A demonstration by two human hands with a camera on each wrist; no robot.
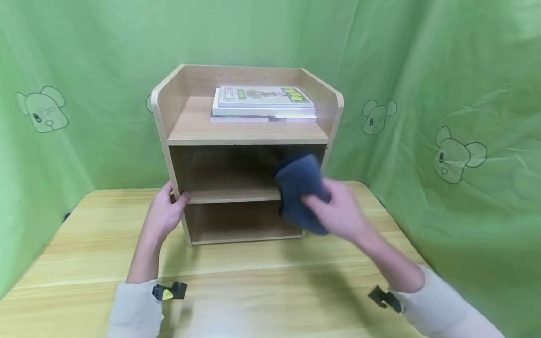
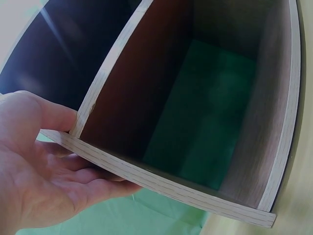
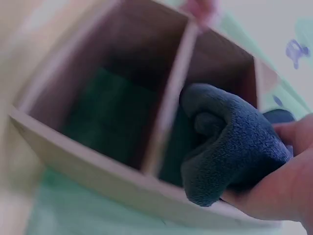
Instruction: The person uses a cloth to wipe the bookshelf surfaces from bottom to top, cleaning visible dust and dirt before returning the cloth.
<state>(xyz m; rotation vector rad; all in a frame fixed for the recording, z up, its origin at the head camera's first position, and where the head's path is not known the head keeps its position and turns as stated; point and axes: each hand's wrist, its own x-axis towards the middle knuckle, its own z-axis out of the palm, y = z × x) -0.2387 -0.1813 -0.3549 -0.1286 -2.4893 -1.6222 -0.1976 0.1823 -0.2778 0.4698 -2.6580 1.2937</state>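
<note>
A small wooden shelf (image 1: 247, 141) stands on the table, with two open compartments below its top. My left hand (image 1: 165, 211) grips the shelf's left side panel. In the left wrist view the thumb lies by the middle board's front end, and the fingers are around the outside of the panel (image 2: 161, 188). My right hand (image 1: 340, 211) holds a folded dark blue-grey cloth (image 1: 301, 188) in front of the shelf's right side. The right wrist view shows the cloth (image 3: 239, 142) bunched, with thumb and fingers gripping it, before the upper compartment. Motion blurs this hand.
Several books (image 1: 264, 103) lie stacked on the shelf's top, towards the right, between raised side walls. The wooden table (image 1: 236, 291) extends around the shelf. A green curtain (image 1: 465, 94) with bear outlines hangs behind and at both sides.
</note>
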